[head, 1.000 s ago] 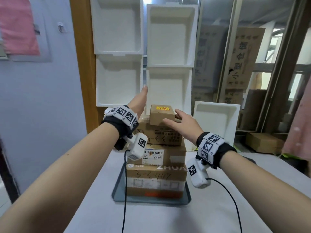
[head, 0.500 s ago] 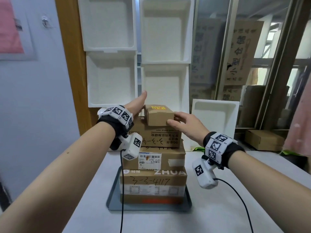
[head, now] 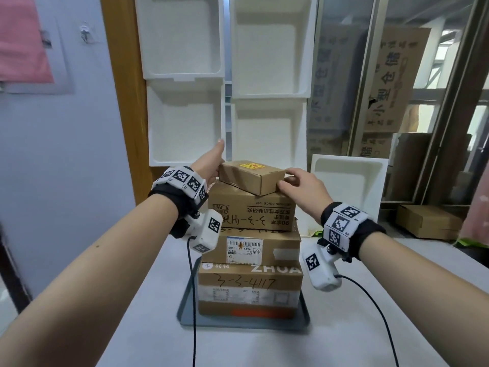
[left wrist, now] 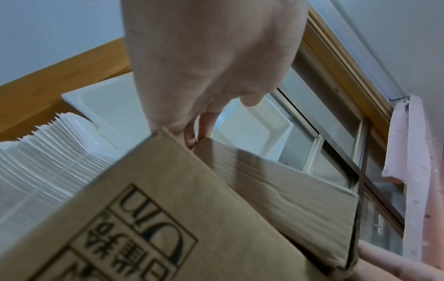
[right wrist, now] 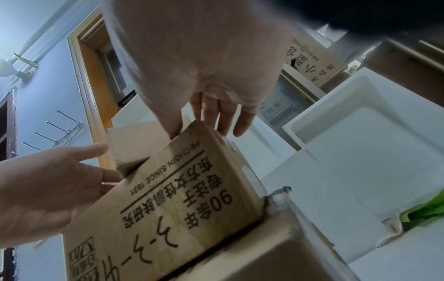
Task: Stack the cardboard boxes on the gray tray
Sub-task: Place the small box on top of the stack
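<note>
Several cardboard boxes stand stacked on the gray tray (head: 238, 325). The bottom box (head: 250, 286) bears handwritten numbers. A labelled box (head: 280, 245) lies on it, then a printed box (head: 251, 207) (right wrist: 180, 190). On top sits a small box (head: 251, 178) (right wrist: 134, 144) with a yellow sticker, turned at an angle. My left hand (head: 213, 165) (right wrist: 48, 180) touches its left end with straight fingers, thumb raised. My right hand (head: 289, 181) (right wrist: 201, 131) touches its right end, thumb at the front corner and fingers extended. The left wrist view shows my left fingers (left wrist: 192, 136) at a box corner.
White foam trays (head: 267, 49) lean on the wall right behind the stack, and another (head: 349, 181) stands at the right. A wooden door frame (head: 119, 75) rises at the left. A cardboard box (head: 428, 221) lies low at the right. The tray rests on a white table (head: 132, 327).
My right hand has moved from the front of the small top box to its right end. The small box now sits turned at an angle. My left hand stays at its left end.
</note>
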Demonstrator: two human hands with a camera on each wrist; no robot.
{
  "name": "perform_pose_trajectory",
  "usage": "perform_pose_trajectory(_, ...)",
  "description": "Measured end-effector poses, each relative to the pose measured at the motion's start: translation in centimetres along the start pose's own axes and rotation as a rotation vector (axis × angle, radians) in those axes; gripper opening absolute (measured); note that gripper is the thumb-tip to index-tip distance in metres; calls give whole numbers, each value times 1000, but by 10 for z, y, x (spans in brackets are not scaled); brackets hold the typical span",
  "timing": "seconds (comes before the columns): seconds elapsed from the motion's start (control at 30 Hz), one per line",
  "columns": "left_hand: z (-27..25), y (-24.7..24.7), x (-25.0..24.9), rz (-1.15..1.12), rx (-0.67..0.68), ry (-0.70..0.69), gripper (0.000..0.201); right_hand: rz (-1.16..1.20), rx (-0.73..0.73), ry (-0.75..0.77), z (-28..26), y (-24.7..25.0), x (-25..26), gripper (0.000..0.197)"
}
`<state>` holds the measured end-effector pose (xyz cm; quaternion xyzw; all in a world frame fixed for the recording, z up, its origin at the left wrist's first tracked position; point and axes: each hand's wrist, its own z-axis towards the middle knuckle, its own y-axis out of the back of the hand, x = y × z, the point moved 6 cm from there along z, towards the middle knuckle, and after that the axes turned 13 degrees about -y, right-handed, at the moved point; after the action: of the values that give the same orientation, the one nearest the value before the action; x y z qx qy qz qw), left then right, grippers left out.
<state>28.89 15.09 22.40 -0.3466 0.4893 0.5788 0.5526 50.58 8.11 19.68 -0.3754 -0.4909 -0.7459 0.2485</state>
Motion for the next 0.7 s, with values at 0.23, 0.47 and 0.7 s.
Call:
perform_pose_trajectory(0.23, -14, 20, 8, -18, -17, 8, 78, -61, -98, -77, -2, -4, 6, 44)
perform_pose_trajectory(0.47, -22, 19, 12, -136, 24, 12, 85, 4, -70, 4, -25, -6, 20, 40)
perform_pose_trajectory(0.7, -29, 15, 8, -111, 73, -1, 89, 25, 95, 3, -31, -19, 27, 65)
